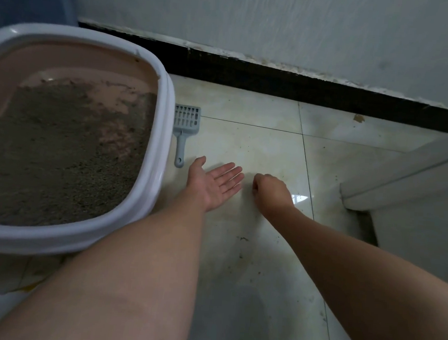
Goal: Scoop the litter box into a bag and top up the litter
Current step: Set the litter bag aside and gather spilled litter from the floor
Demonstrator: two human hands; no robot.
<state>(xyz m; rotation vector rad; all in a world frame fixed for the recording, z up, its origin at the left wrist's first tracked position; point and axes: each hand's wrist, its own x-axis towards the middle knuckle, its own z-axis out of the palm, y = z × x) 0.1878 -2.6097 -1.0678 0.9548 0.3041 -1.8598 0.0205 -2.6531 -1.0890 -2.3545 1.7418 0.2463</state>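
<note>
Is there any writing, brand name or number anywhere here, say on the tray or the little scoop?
None can be read.
White-rimmed pink litter box: no text shows.
Grey slotted plastic scoop: no text shows.
Wall and pale tiled floor: bare of writing.

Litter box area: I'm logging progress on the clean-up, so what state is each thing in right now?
Litter box: open-topped, litter covering most of the floor, bare pink patches at the far side.
Scoop: lying flat on the floor beside the box, untouched.
Left hand: open, palm up, empty.
Right hand: curled, fingertips pinching at the floor; contents not visible.
Floor tiles: dotted with scattered litter grains.
</note>
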